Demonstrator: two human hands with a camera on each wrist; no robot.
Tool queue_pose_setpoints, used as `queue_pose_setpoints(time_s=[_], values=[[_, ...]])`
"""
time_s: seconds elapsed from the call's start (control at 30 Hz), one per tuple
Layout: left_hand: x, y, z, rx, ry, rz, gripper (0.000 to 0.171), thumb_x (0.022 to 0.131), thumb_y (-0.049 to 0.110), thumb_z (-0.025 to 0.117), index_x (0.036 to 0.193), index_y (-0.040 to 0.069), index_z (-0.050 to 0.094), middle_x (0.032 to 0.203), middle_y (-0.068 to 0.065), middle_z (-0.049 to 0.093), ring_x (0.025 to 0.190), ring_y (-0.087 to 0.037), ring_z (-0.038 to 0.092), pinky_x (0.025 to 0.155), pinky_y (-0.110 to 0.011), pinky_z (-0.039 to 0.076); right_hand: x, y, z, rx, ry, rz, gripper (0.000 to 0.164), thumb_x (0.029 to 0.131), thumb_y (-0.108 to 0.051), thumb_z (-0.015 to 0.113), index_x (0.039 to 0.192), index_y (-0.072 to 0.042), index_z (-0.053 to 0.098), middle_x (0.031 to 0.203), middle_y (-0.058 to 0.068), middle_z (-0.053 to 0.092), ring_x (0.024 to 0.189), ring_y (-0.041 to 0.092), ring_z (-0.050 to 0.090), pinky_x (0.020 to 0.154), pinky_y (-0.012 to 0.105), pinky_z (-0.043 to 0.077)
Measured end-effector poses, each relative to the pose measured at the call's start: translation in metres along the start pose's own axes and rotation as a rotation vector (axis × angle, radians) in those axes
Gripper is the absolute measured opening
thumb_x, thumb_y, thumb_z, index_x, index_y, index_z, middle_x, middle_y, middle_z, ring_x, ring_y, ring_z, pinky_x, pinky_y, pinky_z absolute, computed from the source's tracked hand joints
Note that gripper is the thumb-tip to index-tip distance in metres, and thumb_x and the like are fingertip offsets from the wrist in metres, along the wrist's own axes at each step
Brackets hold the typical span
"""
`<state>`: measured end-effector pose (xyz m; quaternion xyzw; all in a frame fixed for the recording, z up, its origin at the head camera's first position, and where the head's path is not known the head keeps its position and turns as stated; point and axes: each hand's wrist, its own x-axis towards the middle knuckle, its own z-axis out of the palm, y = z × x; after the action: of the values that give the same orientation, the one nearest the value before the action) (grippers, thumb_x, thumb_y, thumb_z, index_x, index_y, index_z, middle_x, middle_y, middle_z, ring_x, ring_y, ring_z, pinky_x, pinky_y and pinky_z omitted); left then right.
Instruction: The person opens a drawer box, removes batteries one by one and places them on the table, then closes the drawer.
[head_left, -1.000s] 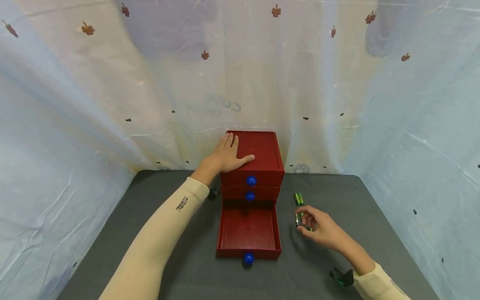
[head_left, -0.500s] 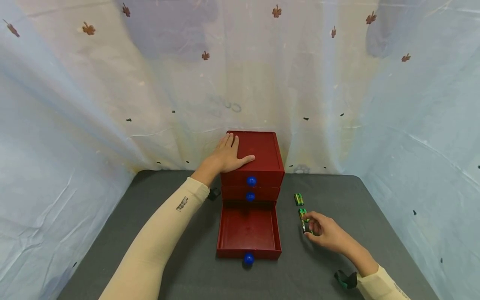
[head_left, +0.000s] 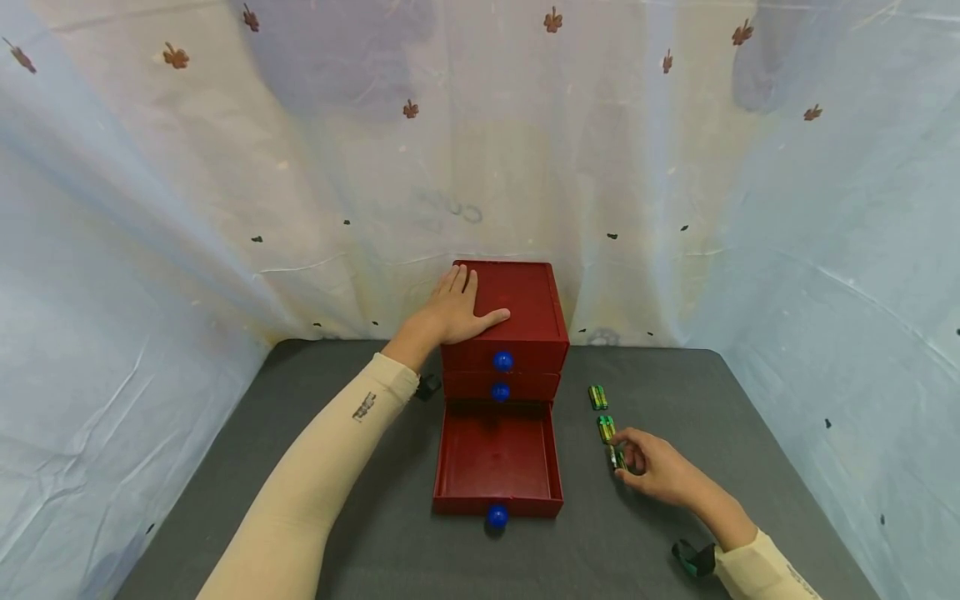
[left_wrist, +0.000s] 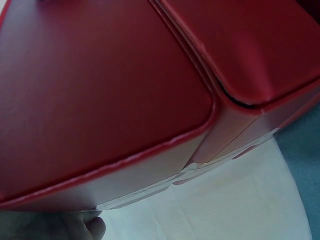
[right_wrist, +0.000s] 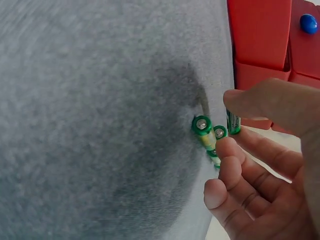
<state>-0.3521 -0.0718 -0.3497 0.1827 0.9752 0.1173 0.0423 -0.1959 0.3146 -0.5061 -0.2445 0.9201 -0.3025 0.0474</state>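
Note:
My left hand (head_left: 456, 315) lies flat on top of a red drawer cabinet (head_left: 525, 292), fingers straight and thumb spread. The cabinet's bottom drawer (head_left: 498, 506) is pulled out, with nothing in it. Right of it, my right hand (head_left: 656, 468) pinches a green and black battery (right_wrist: 233, 121) between thumb and index finger, close beside another battery (right_wrist: 204, 131) on the table. A pair of green batteries (head_left: 607, 429) lies just beyond the fingertips, and a further pair (head_left: 597, 397) farther back. The left wrist view shows mostly the cabinet's red side (left_wrist: 100, 100).
A dark grey cloth (head_left: 420, 558) covers the table. Blue round knobs (head_left: 503, 361) stick out from the drawer fronts. Behind and at both sides hangs a pale patterned curtain (head_left: 487, 167). A dark strap (head_left: 693, 558) hangs at the right wrist.
My right hand has moved right and slightly nearer with the battery, bringing it beside another one and uncovering the middle pair. The left hand stays put on the cabinet.

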Motion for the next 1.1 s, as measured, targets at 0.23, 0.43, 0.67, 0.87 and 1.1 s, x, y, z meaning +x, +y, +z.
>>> queue_pose_setpoints(time_s=[0.23, 0.43, 0.67, 0.87, 1.1], values=[[0.0005, -0.0007, 0.0008, -0.001, -0.003, -0.001, 0.11, 0.103, 0.081, 0.036, 0.172, 0.003, 0.002, 0.18, -0.018, -0.007, 0.167, -0.032, -0.011, 0.135, -0.046, -0.003, -0.0014, 0.0068, 0.0032, 0.006, -0.032, -0.014, 0.035, 0.095, -0.008, 0.082, 0.125, -0.001, 0.067, 0.086, -0.002, 0.057, 0.067, 0.005, 0.048, 0.063, 0.026, 0.045], [-0.0009, 0.0002, -0.0008, -0.008, -0.006, -0.002, 0.11, 0.103, 0.081, 0.036, 0.172, 0.002, 0.002, 0.18, -0.018, -0.007, 0.167, -0.032, -0.011, 0.135, -0.046, -0.002, -0.0024, 0.0091, 0.0056, 0.008, -0.046, 0.001, 0.036, 0.095, -0.009, 0.082, 0.126, -0.001, 0.067, 0.086, -0.003, 0.056, 0.068, 0.003, 0.047, 0.063, 0.026, 0.045], [-0.0018, 0.001, -0.0019, -0.002, 0.0, -0.001, 0.11, 0.103, 0.08, 0.037, 0.172, 0.002, 0.002, 0.18, -0.019, -0.006, 0.167, -0.032, -0.01, 0.135, -0.046, -0.001, -0.0026, 0.0083, 0.0038, 0.014, -0.064, 0.0, 0.037, 0.095, -0.006, 0.081, 0.127, 0.001, 0.066, 0.087, -0.003, 0.056, 0.069, 0.005, 0.048, 0.064, 0.026, 0.045], [-0.0028, 0.0026, -0.0026, -0.007, 0.008, -0.003, 0.109, 0.103, 0.079, 0.038, 0.172, 0.002, 0.003, 0.18, -0.019, -0.005, 0.167, -0.033, -0.009, 0.135, -0.046, 0.0, -0.0032, 0.0084, 0.002, 0.021, -0.074, 0.004, 0.038, 0.095, -0.005, 0.081, 0.128, 0.003, 0.065, 0.089, -0.002, 0.058, 0.073, 0.006, 0.051, 0.064, 0.026, 0.047], [-0.0029, 0.0023, -0.0018, 0.001, 0.007, -0.004, 0.108, 0.104, 0.079, 0.037, 0.172, 0.002, 0.003, 0.18, -0.019, -0.004, 0.167, -0.033, -0.009, 0.135, -0.046, 0.0, -0.0039, 0.01, 0.0025, 0.034, -0.08, 0.007, 0.039, 0.095, -0.006, 0.081, 0.129, 0.003, 0.065, 0.091, -0.001, 0.058, 0.074, 0.006, 0.052, 0.065, 0.026, 0.048]])
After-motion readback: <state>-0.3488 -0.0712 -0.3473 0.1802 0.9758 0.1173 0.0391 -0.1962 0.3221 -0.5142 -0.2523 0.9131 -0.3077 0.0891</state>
